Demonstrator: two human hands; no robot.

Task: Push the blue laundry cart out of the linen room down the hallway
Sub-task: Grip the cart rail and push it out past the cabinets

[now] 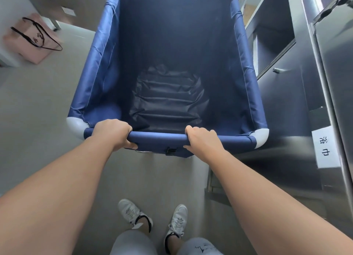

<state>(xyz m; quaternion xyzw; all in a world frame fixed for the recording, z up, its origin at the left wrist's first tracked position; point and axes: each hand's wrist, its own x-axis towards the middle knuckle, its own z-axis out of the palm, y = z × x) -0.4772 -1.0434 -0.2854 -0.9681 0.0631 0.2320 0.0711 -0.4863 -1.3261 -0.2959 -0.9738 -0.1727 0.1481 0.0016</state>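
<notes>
The blue laundry cart (103, 50) fills the middle of the head view, a deep fabric bin on a frame with grey corner joints. It holds nothing but its dark creased bottom. My left hand (112, 133) grips the near top rail toward its left end. My right hand (202, 141) grips the same rail toward its right end. Both arms reach forward, and my feet in white shoes stand just behind the cart.
Stainless steel shelving and cabinets (286, 86) run close along the cart's right side, with a white paper label (325, 147) on them. A pink bag with black handles (32, 37) lies on the grey floor at far left, beside a white cabinet corner.
</notes>
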